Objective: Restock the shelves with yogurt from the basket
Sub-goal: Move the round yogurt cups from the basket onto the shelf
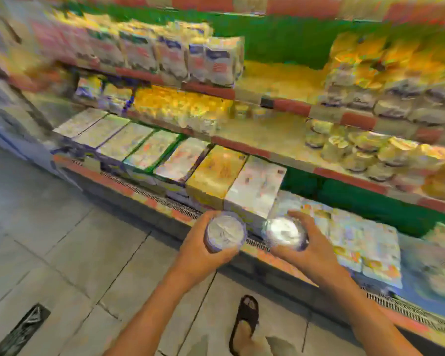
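Left grip (198, 255), right grip (316, 250): yogurt tubs (226, 231) (284, 232), labels blurred

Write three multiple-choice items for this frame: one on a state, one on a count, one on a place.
1. The left hand is:
A) open and holding nothing
B) gripping a yogurt cup
C) resting flat on a carton

2. Cups held in all:
A) one
B) four
C) two

3. Both hands are:
A) over the front edge of the bottom shelf
B) up at the top shelf
C) down over the floor drain

Answers:
1 B: the fingers curl round the cup's side.
2 C: the right hand grips a second cup, and no others are held.
3 A: the shelf's front grille runs just beneath the hands and between the cups.
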The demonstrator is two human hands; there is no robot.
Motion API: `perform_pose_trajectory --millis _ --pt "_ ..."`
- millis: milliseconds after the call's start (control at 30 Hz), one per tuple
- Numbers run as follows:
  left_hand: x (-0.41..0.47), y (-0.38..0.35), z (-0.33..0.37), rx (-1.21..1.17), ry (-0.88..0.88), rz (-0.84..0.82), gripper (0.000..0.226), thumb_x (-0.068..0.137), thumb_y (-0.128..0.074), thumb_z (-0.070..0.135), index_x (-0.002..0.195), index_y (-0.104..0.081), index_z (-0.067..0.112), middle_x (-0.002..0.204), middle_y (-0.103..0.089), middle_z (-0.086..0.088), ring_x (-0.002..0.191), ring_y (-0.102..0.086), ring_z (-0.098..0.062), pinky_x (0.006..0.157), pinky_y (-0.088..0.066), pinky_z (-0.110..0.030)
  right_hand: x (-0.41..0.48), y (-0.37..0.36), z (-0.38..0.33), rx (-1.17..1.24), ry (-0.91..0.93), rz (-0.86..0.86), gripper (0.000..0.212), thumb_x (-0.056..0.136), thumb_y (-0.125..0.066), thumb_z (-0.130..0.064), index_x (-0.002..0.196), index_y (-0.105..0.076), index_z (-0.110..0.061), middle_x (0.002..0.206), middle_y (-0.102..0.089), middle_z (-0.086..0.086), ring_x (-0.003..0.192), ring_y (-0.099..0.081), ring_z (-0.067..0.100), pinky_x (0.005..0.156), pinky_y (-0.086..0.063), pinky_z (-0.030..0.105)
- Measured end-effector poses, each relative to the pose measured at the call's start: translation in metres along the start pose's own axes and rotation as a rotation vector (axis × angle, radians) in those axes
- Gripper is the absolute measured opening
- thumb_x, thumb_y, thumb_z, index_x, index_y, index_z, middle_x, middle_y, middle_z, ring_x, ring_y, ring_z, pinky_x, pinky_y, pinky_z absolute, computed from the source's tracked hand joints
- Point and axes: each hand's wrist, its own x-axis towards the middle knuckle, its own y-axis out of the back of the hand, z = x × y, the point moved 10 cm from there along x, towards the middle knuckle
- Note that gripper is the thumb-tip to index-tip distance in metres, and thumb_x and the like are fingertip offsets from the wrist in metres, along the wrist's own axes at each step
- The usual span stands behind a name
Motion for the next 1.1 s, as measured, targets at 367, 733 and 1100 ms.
perform_pose_trajectory --millis 367,733,1100 --pt "0.198 0.034 -0.028 0.041 0.054 -0.041 0.072 0.069 -0.090 0.038 0.129 -0.050 0.045 0.129 -0.058 0.020 0.116 -0.060 -0.003 0.089 -0.054 -0.023 0.202 -0.021 -0.017 -0.060 0.009 -0.006 0.075 0.065 -0.089 -0.041 0.126 -0.045 -0.047 0.127 -0.057 -0.019 0.112 -0.058 0.003 0.093 -0.048 0.026" --pt "0.403 -0.007 -0.039 0.128 -0.146 -0.185 0.070 0.070 -0.092 0.024 0.123 -0.048 0.032 0.118 -0.053 0.021 0.105 -0.054 0.016 0.084 -0.042 -0.003 0.341 0.004 0.024 -0.042 -0.096 0.300 0.076 0.069 -0.090 -0.036 0.132 -0.049 -0.031 0.125 -0.051 -0.009 0.115 -0.057 0.012 0.096 -0.051 0.033" --pt "0.540 -0.086 -0.107 0.168 -0.153 -0.226 0.080 0.073 -0.092 0.022 0.137 -0.046 0.009 0.109 -0.053 0.014 0.097 -0.059 -0.012 0.071 -0.040 -0.001 0.450 0.018 0.115 -0.116 -0.181 0.469 0.085 0.066 -0.084 -0.051 0.139 -0.047 -0.029 0.122 -0.052 -0.011 0.102 -0.058 0.010 0.084 -0.046 0.024"
